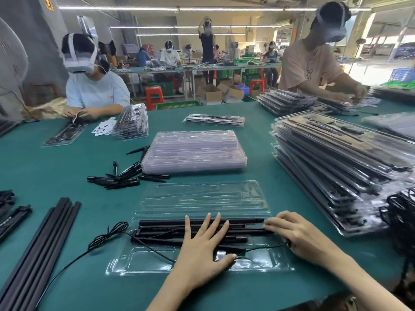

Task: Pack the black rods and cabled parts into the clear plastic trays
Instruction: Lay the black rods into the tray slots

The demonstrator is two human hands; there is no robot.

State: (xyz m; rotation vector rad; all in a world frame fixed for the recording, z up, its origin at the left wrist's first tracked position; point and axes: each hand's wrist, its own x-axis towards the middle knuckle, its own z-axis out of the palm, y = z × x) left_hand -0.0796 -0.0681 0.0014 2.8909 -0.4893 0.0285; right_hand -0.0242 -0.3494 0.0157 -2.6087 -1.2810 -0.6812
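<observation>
Left hand (pixel 202 245) flat on black rods (pixel 161 227), right hand (pixel 296 234) pressing rod ends, clear tray (pixel 143 261)

desk (pixel 67 167): green top, carries everything near the camera
worker left (pixel 94 86): seated at far desk edge, light tee, white headset, handling small paper bits
worker right (pixel 314 63): standing, peach tee, headset, bent over a stack
fan (pixel 11 61): white, far left edge, partly cut off
paper cards (pixel 104 129): small white pieces just beside left worker
brown bag (pixel 49 111): crumpled, beside left worker
red stools (pixel 155 96): on floor behind desk
cardboard boxes (pixel 220 93): open, on floor
green crates (pixel 177 105): floor, behind desk
back benches (pixel 202 67): more seated workers, one standing
ceiling lights (pixel 170 8): long tube strips
</observation>
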